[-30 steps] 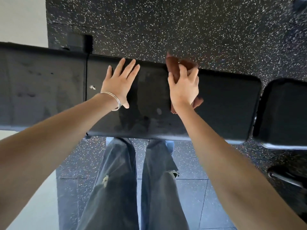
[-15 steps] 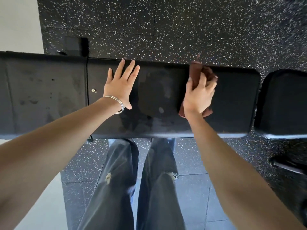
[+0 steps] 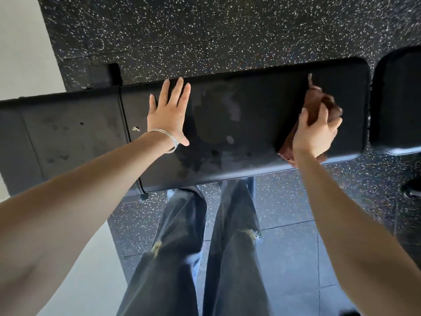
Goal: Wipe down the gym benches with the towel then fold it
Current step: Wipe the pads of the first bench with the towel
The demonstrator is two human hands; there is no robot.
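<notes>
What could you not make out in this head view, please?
Head view only.
The towel: largely under the right hand, far edge motion-blurred.
The neighbouring bench: cut off by the right frame edge.
The main bench underside: hidden by its own pad.

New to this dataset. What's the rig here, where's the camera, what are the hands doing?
No machine: a person wears one wide-angle camera on the head, looking down, so the arms enter from the bottom. The black padded bench runs across the picture over a speckled floor. The left hand, with a bracelet, lies flat on the bench, fingers straight. The right hand grips a bunched brown towel against the bench near its right end. A second bench shows at the far right. The person's jeans are below.
</notes>
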